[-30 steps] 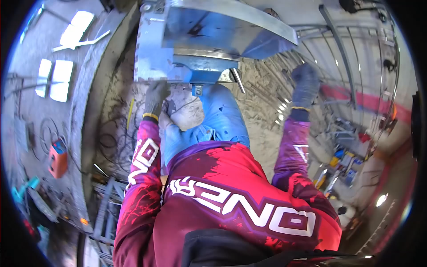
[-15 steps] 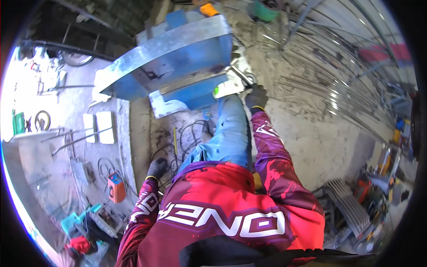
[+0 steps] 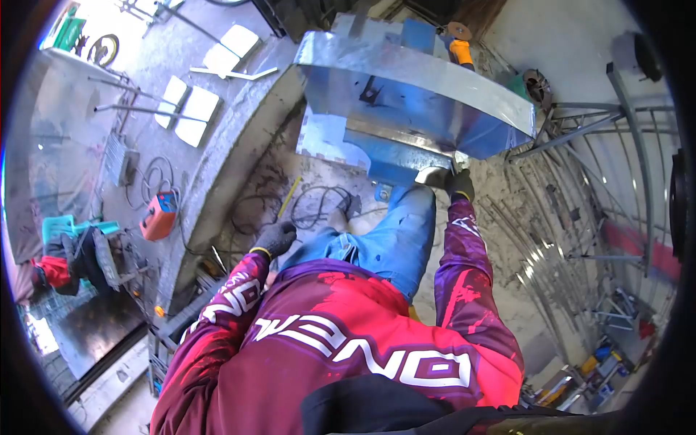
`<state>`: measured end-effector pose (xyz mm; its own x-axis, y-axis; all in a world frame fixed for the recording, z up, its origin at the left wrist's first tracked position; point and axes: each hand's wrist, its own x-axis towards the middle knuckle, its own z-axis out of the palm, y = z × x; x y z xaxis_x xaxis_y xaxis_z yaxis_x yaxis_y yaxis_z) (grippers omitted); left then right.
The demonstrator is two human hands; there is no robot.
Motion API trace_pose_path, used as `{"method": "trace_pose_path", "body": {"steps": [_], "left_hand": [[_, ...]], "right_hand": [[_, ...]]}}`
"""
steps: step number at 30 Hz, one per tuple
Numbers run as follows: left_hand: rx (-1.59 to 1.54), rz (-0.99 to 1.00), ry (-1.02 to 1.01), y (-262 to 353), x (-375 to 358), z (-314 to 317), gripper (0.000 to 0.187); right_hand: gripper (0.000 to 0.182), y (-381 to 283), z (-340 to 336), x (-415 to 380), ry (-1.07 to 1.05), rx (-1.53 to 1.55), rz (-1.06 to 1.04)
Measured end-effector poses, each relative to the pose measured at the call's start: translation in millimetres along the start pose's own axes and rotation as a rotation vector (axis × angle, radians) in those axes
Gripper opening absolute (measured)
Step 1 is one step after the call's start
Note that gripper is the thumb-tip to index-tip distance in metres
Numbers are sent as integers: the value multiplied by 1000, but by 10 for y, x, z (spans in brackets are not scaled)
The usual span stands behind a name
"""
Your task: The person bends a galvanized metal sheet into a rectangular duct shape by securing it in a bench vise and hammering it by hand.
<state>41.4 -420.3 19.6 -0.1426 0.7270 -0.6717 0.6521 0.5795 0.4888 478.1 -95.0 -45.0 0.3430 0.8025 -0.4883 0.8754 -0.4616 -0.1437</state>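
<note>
Galvanised sheet-metal hopper [image 3: 413, 94] was being steadied: gloved right hand [image 3: 459, 183] gripped its five-o'clock corner, left hand [image 3: 275, 238] hung loosely curled, empty; shifting it next would need both hands.

A second ago the gloved left hand [image 3: 276, 238] is up at the lower left corner of the grey folded sheet-metal hood [image 3: 413, 94]; it now hangs low beside the thigh of the blue jeans [image 3: 384, 239], well apart from the metal. The gloved right hand [image 3: 459, 183], raised free in the air a second ago, now sits at the hood's lower right edge, where it already lies half a second ago. The view also swings, so the hood now lies further right.
</note>
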Motion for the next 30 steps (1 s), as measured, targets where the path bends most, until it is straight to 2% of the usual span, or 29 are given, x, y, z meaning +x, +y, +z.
{"method": "trace_pose_path", "body": {"steps": [1, 3, 5, 6, 7, 8, 9, 11, 12, 13, 15, 17, 19, 21, 23, 25, 26, 28, 30], "left_hand": [[-86, -90, -11, -6, 31, 63, 30], [-146, -59, -4, -10, 85, 141, 30], [-162, 11, -49, -107, 238, 222, 32], [-288, -6, 64, -190, 294, 404, 33], [-406, -57, 124, -300, 396, 602, 33], [-514, -123, 62, -79, 287, 475, 34], [-623, -192, 1, 177, 182, 282, 35], [-620, -137, 5, -31, 410, 598, 35], [-612, 1, 141, -289, 654, 994, 28], [-584, -61, 96, -201, 639, 969, 33], [-652, -82, 136, -42, 621, 990, 33], [-651, -38, 132, 65, 623, 997, 32], [-650, 10, 139, 128, 581, 1008, 31], [-701, 38, 266, 161, 520, 1003, 28], [-785, -7, 228, 189, 311, 830, 30], [-826, -52, 300, 185, 79, 653, 27], [-924, -45, 239, 36, 116, 717, 26], [-952, -80, 280, -266, 219, 984, 25], [-1001, -117, 310, -449, 253, 1170, 22]], "right_hand": [[63, 5, -106, -1, -5, -7, -18], [49, 194, -266, -45, -85, 31, -82], [47, 430, -431, -446, -109, 67, -51], [45, 529, -539, -677, -134, 139, -27], [50, 570, -727, -964, -236, 152, 53], [44, 710, -792, -1221, -129, 52, -37], [42, 790, -909, -1488, -172, 108, 3], [40, 684, -1210, -1981, -211, 133, 51], [38, 609, -1332, -2159, -261, 94, -1], [37, 472, -1421, -2306, -312, 63, -61], [31, 17, -1492, -2612, -408, 82, -140], [25, -368, -1304, -2805, -506, 212, -466], [15, -861, -1027, -2959, -718, 443, -123], [18, -1122, -651, -2921, -986, 679, -125], [20, -1493, -347, -2961, -1058, 745, -54], [22, -1698, 13, -2790, -1175, 893, 101], [22, -1829, 107, -2770, -1175, 884, 97], [26, -2011, 255, -2743, -927, 810, 8], [23, -2073, 359, -2626, -919, 897, 84]]}}
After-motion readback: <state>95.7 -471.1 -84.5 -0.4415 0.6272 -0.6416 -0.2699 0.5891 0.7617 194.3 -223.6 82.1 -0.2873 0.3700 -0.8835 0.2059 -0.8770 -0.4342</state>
